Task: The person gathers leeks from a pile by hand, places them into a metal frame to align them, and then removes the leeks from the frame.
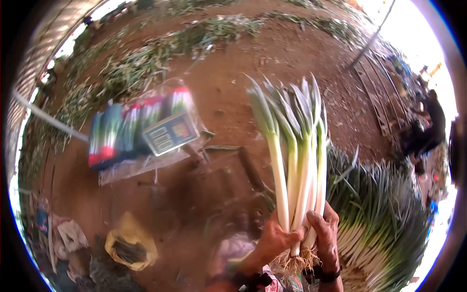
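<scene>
Yellow bag (130, 246): at seven o'clock on the red soil, well apart from both hands.
Scale (170, 133): at ten o'clock, its display plate beside wrapped bundles (127, 130) capped in red.
Left hand (273, 242): closed round the white stems near the roots, at six o'clock.
Leeks (293, 151): held upright at centre, leaf tips fanning toward twelve o'clock.
Right hand (327, 233): clamped on the same stems from the other side.
Leek pile (384, 219): stacked at four o'clock.
Doing it well: I'd level the root ends and grip low, so the stems stay together.
</scene>
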The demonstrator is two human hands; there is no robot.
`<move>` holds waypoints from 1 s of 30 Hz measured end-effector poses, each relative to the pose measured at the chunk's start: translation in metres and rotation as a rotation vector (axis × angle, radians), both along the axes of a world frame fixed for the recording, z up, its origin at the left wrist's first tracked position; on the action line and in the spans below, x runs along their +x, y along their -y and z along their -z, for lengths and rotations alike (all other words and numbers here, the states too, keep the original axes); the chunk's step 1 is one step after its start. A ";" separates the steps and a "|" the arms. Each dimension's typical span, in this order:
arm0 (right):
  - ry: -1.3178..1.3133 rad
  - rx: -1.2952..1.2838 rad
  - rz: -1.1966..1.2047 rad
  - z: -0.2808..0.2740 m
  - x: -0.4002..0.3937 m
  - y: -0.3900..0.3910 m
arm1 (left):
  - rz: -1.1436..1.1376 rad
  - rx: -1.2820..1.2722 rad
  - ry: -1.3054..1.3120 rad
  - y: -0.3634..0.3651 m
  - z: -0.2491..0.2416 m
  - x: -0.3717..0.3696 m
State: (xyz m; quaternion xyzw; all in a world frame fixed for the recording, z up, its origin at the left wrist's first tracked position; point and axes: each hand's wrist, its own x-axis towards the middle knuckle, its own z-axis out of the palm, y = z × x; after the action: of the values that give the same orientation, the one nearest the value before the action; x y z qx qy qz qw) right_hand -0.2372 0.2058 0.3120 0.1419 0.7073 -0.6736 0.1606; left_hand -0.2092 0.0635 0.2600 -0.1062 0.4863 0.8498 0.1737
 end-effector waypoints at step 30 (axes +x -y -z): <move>-0.312 0.487 -1.898 0.207 0.002 0.438 | -1.126 0.140 0.356 0.188 0.128 0.103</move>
State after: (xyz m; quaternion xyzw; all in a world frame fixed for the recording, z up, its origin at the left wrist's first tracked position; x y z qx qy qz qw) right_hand -0.2355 -0.2321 0.1045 -0.5445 0.6599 -0.1132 0.5052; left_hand -0.1062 -0.1247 0.1324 -0.4771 0.2614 0.8102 -0.2181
